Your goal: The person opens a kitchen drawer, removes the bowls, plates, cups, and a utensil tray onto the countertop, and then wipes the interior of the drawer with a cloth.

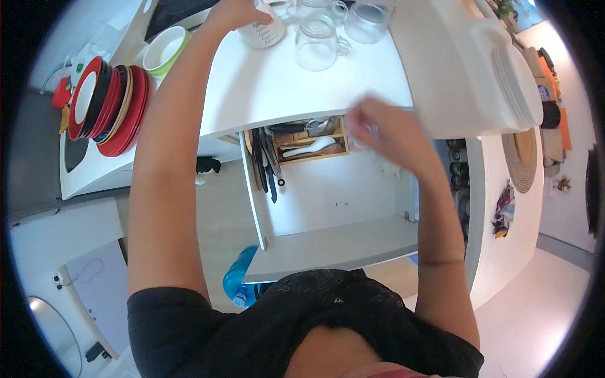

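Observation:
At the top of the view my left hand [238, 14] is closed around a white mug [263, 34] with dark lettering, which is at the counter. Part of the mug is hidden behind my fingers. My right hand [384, 129] hovers over the right back part of an open drawer [328, 195], smeared by motion, so its fingers do not show clearly. Beside it, a wooden cutlery tray [315, 155] holds a white spoon [310, 148] and other utensils. Several dark-handled utensils [265, 160] lie along the drawer's left side.
Clear glass mugs [317, 47] and a glass jar [367, 24] stand on the white counter [277, 88]. A large whitish jug [460, 69] is at the right. Stacked red and black plates [135, 110] and a green-white bowl [165, 50] are left. A blue bottle [238, 277] stands below.

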A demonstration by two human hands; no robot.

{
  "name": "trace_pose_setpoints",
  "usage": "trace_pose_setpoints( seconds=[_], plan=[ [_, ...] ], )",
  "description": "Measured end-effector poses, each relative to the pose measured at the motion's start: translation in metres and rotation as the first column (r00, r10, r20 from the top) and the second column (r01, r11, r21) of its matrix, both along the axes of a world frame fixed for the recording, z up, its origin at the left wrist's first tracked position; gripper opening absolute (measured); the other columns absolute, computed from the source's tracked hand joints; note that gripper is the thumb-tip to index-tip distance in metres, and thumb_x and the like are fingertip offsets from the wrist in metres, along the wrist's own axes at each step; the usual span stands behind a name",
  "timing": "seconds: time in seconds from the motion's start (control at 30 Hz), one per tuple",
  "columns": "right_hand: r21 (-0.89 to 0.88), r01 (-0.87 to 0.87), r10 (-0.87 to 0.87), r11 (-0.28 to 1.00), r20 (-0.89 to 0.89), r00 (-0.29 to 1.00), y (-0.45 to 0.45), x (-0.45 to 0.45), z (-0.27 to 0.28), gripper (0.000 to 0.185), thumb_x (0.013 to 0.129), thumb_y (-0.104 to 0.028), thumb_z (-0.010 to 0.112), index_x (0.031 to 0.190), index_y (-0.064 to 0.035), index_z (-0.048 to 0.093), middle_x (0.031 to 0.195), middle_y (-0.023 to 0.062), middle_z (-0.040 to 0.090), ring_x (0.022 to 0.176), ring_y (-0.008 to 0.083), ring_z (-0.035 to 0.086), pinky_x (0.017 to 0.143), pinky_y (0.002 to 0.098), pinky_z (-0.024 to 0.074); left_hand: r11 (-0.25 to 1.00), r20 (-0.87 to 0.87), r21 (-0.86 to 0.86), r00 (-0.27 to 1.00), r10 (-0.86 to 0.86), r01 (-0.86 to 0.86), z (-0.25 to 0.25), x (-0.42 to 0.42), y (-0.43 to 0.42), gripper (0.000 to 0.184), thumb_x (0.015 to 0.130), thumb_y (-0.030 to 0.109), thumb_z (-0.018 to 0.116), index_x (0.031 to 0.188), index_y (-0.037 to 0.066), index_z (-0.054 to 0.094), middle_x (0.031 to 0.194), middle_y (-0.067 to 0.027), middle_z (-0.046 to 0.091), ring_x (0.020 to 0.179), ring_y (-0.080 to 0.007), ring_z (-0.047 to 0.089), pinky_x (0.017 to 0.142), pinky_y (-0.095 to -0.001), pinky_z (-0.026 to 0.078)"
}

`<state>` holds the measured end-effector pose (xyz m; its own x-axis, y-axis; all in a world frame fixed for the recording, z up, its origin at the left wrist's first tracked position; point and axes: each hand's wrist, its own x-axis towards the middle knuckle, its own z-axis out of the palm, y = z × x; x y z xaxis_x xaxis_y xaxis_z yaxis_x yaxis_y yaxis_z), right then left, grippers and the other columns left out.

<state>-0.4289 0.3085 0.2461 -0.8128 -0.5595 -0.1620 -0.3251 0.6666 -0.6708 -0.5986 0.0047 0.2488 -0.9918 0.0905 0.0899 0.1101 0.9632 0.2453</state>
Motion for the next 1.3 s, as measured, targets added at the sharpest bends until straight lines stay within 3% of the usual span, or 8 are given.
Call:
trace_pose_setpoints(
  seconds=[0.07, 0.17, 0.37, 0.47, 0.53, 0.77, 1.03, 1.3],
  plan=[
    [0.091, 0.003, -0.024, 0.996, 0.230, 0.973, 0.042, 0.031, -0.051, 0.023, 0.078, -0.023, 0.068, 0.094, -0.0083, 0.060, 0.095, 0.0099, 0.060, 0.088, 0.0258, 0.061, 0.076, 0.0399, 0.0478, 0.994, -0.052, -0.111, 0.999, 0.002, -0.007, -0.016, -0.022, -0.001, 0.073, 0.058, 0.043, 0.075, 0.110, -0.005, 0.056, 0.112, -0.0272, 0.057, 0.107, -0.0378, 0.054, 0.090, -0.0417, 0.044],
    [0.304, 0.155, -0.189, 0.940, 0.084, 0.978, 0.123, 0.058, -0.153, 0.032, 0.076, -0.023, 0.069, 0.105, -0.0104, 0.059, 0.104, 0.0117, 0.058, 0.096, 0.0264, 0.059, 0.079, 0.0394, 0.0483, 0.966, 0.020, -0.240, 0.995, 0.101, -0.093, -0.009, -0.030, 0.022, 0.073, 0.061, 0.043, 0.074, 0.116, -0.001, 0.055, 0.116, -0.0240, 0.056, 0.110, -0.0363, 0.053, 0.092, -0.0426, 0.042],
    [0.519, 0.408, -0.479, 0.751, 0.003, 0.878, 0.177, 0.042, -0.254, 0.068, 0.069, -0.026, 0.075, 0.128, -0.0151, 0.044, 0.125, 0.0160, 0.045, 0.111, 0.0349, 0.050, 0.089, 0.0447, 0.0454, 0.971, 0.083, 0.145, 0.980, 0.180, -0.190, -0.009, -0.028, 0.039, 0.079, 0.061, 0.037, 0.076, 0.126, 0.000, 0.049, 0.117, -0.0214, 0.058, 0.107, -0.0317, 0.056, 0.088, -0.0382, 0.046],
    [0.678, 0.289, -0.365, 0.676, -0.032, 0.930, 0.173, 0.031, -0.278, 0.075, 0.066, -0.028, 0.078, 0.129, -0.0161, 0.040, 0.120, 0.0130, 0.050, 0.112, 0.0327, 0.049, 0.089, 0.0454, 0.0441, 0.993, -0.194, -0.108, 0.981, 0.027, -0.049, -0.012, -0.029, 0.033, 0.079, 0.063, 0.033, 0.077, 0.128, 0.001, 0.047, 0.120, -0.0218, 0.056, 0.107, -0.0310, 0.056, 0.087, -0.0364, 0.046],
    [0.723, 0.258, -0.281, 0.640, -0.093, 0.955, 0.170, 0.032, -0.292, 0.075, 0.065, -0.030, 0.079, 0.128, -0.0171, 0.041, 0.117, 0.0120, 0.052, 0.112, 0.0307, 0.049, 0.088, 0.0437, 0.0439, 0.972, -0.174, 0.203, 0.972, 0.157, -0.120, 0.013, 0.017, 0.054, 0.075, 0.063, 0.026, 0.078, 0.127, 0.002, 0.048, 0.126, -0.0212, 0.051, 0.109, -0.0320, 0.055, 0.089, -0.0372, 0.046],
    [0.735, 0.322, -0.237, 0.597, -0.222, 0.946, 0.164, 0.047, -0.330, 0.080, 0.062, -0.039, 0.079, 0.129, -0.0185, 0.039, 0.115, 0.0092, 0.052, 0.107, 0.0278, 0.051, 0.090, 0.0383, 0.0403, 0.874, -0.296, 0.472, 0.912, 0.284, -0.119, -0.044, 0.149, 0.052, 0.035, 0.079, 0.029, 0.071, 0.100, 0.002, 0.065, 0.099, -0.0088, 0.064, 0.090, -0.0168, 0.061, 0.077, -0.0286, 0.047],
    [0.594, 0.053, 0.000, 0.803, -0.090, 0.996, 0.114, 0.076, -0.241, 0.062, 0.063, -0.028, 0.079, 0.117, -0.0222, 0.049, 0.105, 0.0061, 0.055, 0.093, 0.0278, 0.057, 0.078, 0.0394, 0.0518, 0.749, -0.035, 0.529, 0.871, 0.491, -0.400, -0.094, 0.284, 0.002, 0.023, 0.083, 0.023, 0.065, 0.097, 0.004, 0.063, 0.106, -0.0073, 0.060, 0.091, -0.0164, 0.057, 0.073, -0.0281, 0.044],
    [0.087, -0.135, 0.160, 0.987, -0.585, 0.795, -0.040, 0.009, 0.009, 0.052, 0.069, -0.033, 0.073, 0.114, -0.0162, 0.053, 0.094, 0.0089, 0.061, 0.090, 0.0280, 0.060, 0.075, 0.0385, 0.0485, 0.571, 0.017, 0.705, 0.815, 0.579, -0.420, -0.089, 0.338, -0.015, 0.020, 0.084, 0.023, 0.064, 0.094, 0.006, 0.064, 0.109, -0.0055, 0.060, 0.093, -0.0160, 0.056, 0.074, -0.0289, 0.043]
  ],
)
